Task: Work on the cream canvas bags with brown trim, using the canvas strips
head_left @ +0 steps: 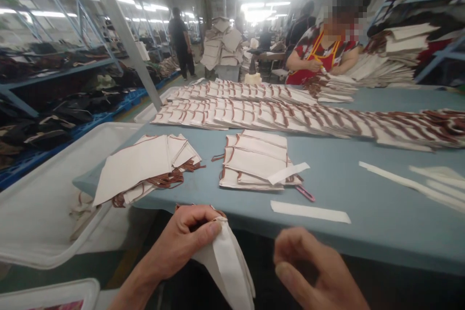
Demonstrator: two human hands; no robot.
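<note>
My left hand (198, 232) is closed on a folded off-white fabric piece (228, 266) with brown trim at its top, held in front of the table edge. Thumb and fingers pinch its upper end, and the lower part hangs down. To the right, my right hand (312, 266) hovers apart from the fabric, slightly blurred. Its fingers are loosely curled, with a gap to the thumb and nothing visible in it. Beyond my hands lies a stack of off-white fabric pieces (259, 157) with brown edging. A second, fanned pile (136, 164) with brown strings sits at the left.
White strips (310, 211) and a small pink tool (305, 193) lie on the blue-grey table (334, 169). Long overlapping rows of trimmed pieces (254, 114) run across behind. A white bin (105, 140) stands left. Across the table, a person in a red apron (319, 58) handles pieces.
</note>
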